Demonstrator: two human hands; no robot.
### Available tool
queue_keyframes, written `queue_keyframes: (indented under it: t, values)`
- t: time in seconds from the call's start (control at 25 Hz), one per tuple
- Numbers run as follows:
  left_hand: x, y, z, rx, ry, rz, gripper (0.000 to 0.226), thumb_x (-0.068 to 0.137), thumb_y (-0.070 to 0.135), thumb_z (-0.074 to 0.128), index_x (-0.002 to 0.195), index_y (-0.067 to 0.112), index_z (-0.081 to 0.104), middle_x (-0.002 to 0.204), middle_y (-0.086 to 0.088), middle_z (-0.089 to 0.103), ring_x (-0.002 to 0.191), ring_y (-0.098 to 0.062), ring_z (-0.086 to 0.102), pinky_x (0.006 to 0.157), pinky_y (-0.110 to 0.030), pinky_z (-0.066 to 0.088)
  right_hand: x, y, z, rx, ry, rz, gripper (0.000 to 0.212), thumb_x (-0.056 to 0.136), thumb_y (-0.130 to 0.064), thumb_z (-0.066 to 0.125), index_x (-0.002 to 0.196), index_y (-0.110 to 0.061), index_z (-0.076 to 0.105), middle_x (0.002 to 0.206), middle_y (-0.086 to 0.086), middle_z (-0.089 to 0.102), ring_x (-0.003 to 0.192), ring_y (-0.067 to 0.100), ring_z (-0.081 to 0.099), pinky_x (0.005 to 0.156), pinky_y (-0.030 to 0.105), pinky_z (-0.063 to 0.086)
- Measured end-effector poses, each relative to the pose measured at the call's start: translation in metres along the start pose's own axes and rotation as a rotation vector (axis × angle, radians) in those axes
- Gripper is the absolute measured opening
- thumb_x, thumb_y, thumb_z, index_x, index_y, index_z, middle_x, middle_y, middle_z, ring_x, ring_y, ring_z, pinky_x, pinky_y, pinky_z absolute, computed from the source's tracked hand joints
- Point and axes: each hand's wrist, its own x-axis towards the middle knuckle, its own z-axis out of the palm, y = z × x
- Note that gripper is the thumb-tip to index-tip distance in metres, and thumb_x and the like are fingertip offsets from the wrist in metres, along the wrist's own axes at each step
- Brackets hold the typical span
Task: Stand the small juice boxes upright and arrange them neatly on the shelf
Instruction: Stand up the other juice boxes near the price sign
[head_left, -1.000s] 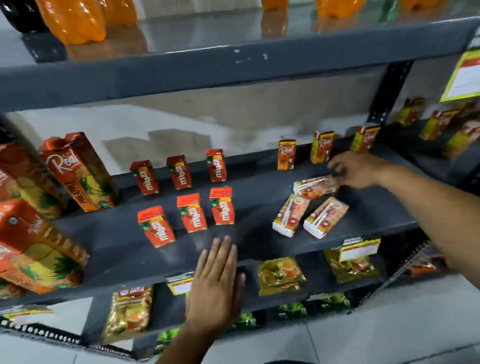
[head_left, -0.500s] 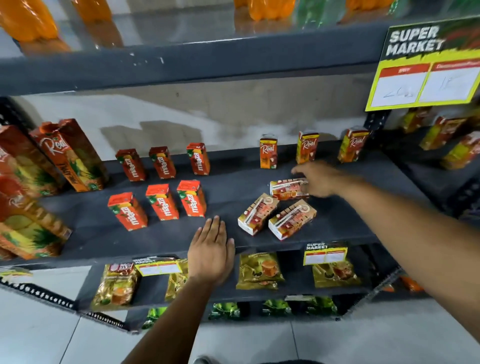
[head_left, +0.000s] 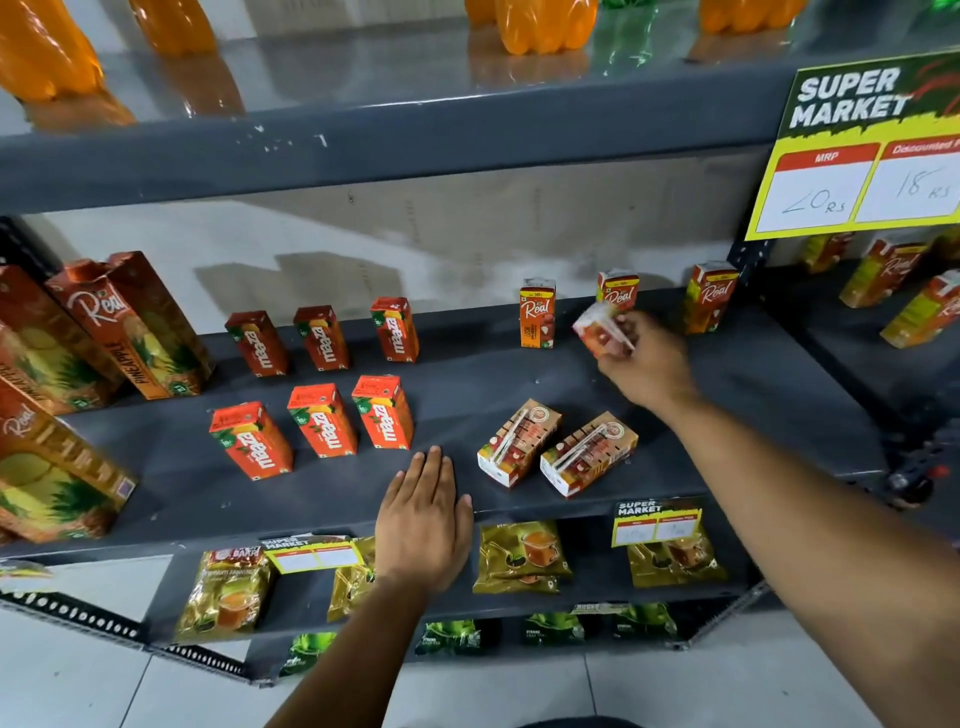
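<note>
Progress looks past the halfway mark. On the shelf (head_left: 467, 384), six red mango boxes (head_left: 322, 379) stand upright in two tidy rows toward nine o'clock, and three Real boxes (head_left: 537, 319) stand along the back toward one o'clock. The right hand (head_left: 644, 358) holds a fourth small Real box (head_left: 597, 330) off the shelf, tilted and blurred, its fingers (head_left: 623, 332) pinching around it just in front of the middle back box. Two more boxes (head_left: 558, 449) lie flat on their sides near the front edge, at about five o'clock from the shelf's centre, touching or nearly so. The left hand (head_left: 423, 519) rests flat on the shelf edge, fingers pressed together, holding nothing. Left to do, seemingly: set the held box upright, then raise the two lying ones into a second row.
</note>
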Motion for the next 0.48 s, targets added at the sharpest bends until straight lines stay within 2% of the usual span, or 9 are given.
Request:
queue_keyframes:
  t: [0.08, 0.2, 0.28, 0.36, 0.44, 0.48]
  values:
    - [0.0, 0.0, 0.001, -0.009, 0.004, -0.001, 0.06, 0.093, 0.04, 0.026, 0.132, 0.002, 0.05, 0.141, -0.015, 0.049, 0.133, -0.029, 0.042, 0.109, -0.045, 0.034, -0.011, 0.021, -0.001, 0.183, 0.2, 0.103, 0.045, 0.068, -0.043, 0.068, 0.107, -0.023, 0.057, 0.111, 0.012, 0.063, 0.102, 0.031, 0.06, 0.087, 0.043, 0.053]
    - [0.001, 0.0, 0.003, -0.008, 0.001, 0.001, 0.06, 0.093, 0.04, 0.025, 0.132, 0.002, 0.051, 0.141, -0.015, 0.049, 0.133, -0.029, 0.042, 0.109, -0.045, 0.034, -0.028, 0.041, 0.0, 0.199, 0.298, 0.203, 0.05, 0.074, -0.03, 0.076, 0.114, -0.007, 0.056, 0.119, 0.02, 0.054, 0.11, 0.034, 0.052, 0.091, 0.033, 0.04]
    - [0.001, 0.0, 0.003, -0.007, 0.009, -0.005, 0.06, 0.093, 0.04, 0.025, 0.132, 0.002, 0.051, 0.141, -0.015, 0.048, 0.133, -0.03, 0.042, 0.109, -0.045, 0.034, -0.03, 0.046, 0.0, 0.172, 0.28, 0.218, 0.059, 0.073, -0.029, 0.078, 0.119, -0.003, 0.053, 0.122, 0.02, 0.052, 0.116, 0.034, 0.05, 0.092, 0.033, 0.039]
    - [0.001, 0.001, 0.003, -0.013, 0.007, -0.003, 0.061, 0.093, 0.04, 0.025, 0.132, 0.001, 0.05, 0.142, -0.016, 0.048, 0.133, -0.03, 0.042, 0.109, -0.045, 0.033, -0.027, 0.043, -0.011, 0.193, 0.252, 0.216, 0.077, 0.069, -0.029, 0.081, 0.133, -0.009, 0.042, 0.133, 0.017, 0.047, 0.123, 0.032, 0.047, 0.1, 0.041, 0.042]
    - [0.0, 0.0, 0.003, -0.009, 0.007, 0.006, 0.061, 0.093, 0.04, 0.024, 0.133, 0.001, 0.049, 0.143, -0.016, 0.047, 0.134, -0.03, 0.041, 0.109, -0.045, 0.033, -0.021, 0.036, -0.033, 0.154, 0.149, 0.119, 0.088, 0.073, -0.022, 0.078, 0.145, -0.023, 0.028, 0.148, 0.014, 0.032, 0.135, 0.032, 0.036, 0.11, 0.047, 0.036]
    - [0.001, -0.001, 0.004, -0.006, 0.01, 0.007, 0.061, 0.093, 0.04, 0.024, 0.133, 0.002, 0.049, 0.143, -0.016, 0.046, 0.134, -0.03, 0.04, 0.109, -0.045, 0.032, -0.014, 0.033, -0.047, 0.037, 0.031, 0.007, 0.085, 0.076, -0.016, 0.076, 0.146, -0.028, 0.028, 0.154, 0.012, 0.025, 0.14, 0.032, 0.03, 0.113, 0.048, 0.032]
